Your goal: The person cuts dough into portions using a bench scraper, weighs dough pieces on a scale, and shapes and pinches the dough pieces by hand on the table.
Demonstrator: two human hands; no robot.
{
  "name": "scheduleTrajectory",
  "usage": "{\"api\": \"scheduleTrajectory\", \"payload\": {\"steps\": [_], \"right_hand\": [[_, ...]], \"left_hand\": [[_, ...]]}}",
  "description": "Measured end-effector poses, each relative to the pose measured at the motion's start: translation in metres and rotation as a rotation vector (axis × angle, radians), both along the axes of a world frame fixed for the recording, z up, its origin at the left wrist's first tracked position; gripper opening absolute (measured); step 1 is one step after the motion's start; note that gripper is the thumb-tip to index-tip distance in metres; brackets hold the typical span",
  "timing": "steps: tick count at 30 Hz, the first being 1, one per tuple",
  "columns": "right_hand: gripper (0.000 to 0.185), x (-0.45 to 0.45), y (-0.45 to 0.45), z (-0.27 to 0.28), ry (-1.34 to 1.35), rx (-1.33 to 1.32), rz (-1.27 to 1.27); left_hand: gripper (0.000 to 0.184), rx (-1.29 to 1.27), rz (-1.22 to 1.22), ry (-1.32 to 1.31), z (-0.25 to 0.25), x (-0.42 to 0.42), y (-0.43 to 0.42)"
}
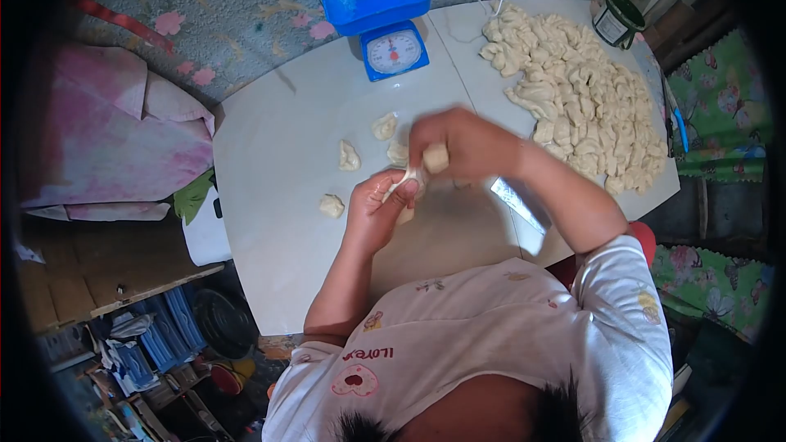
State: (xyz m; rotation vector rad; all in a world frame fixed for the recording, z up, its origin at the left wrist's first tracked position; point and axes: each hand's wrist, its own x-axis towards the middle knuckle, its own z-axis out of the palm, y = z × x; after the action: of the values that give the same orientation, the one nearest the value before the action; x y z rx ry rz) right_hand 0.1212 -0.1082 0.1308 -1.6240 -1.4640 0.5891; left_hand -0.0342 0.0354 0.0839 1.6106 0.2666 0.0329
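Pale dough (414, 173) is stretched between my two hands above the white table (278, 262). My left hand (377, 209) is closed on its lower end, thumb pressed on it. Gripping the upper part from above, my right hand (471, 143) is a little blurred, and a lump of dough (436, 158) shows beside its fingers. Loose dough pieces lie nearby: one (349, 155) left of the hands, another (332, 205) farther left, and one (384, 125) behind. Under my right forearm lies a shiny flat metal blade (521, 206), partly hidden.
A large heap of cut dough pieces (585, 98) covers the table's right side. At the back stands a blue dial scale (394, 51) with a blue tray (375, 0). A dark green tub (618, 19) is at the back right corner, and a pinkish cloth (115, 131) lies left.
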Motion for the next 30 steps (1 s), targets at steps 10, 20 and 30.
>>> {"api": "scheduleTrajectory", "payload": {"steps": [10, 20, 30], "right_hand": [[0.045, 0.152, 0.092, 0.036, 0.366, 0.108, -0.448], [0.032, 0.188, 0.145, 0.025, -0.661, -0.279, -0.571], [0.023, 0.177, 0.144, 0.023, -0.711, -0.382, -0.59]], "left_hand": [[0.018, -0.307, -0.222, -0.109, -0.024, -0.023, 0.002], [0.048, -0.575, -0.112, -0.105, -0.026, -0.034, 0.006], [0.035, -0.344, -0.079, -0.198, -0.031, -0.027, 0.011]]}}
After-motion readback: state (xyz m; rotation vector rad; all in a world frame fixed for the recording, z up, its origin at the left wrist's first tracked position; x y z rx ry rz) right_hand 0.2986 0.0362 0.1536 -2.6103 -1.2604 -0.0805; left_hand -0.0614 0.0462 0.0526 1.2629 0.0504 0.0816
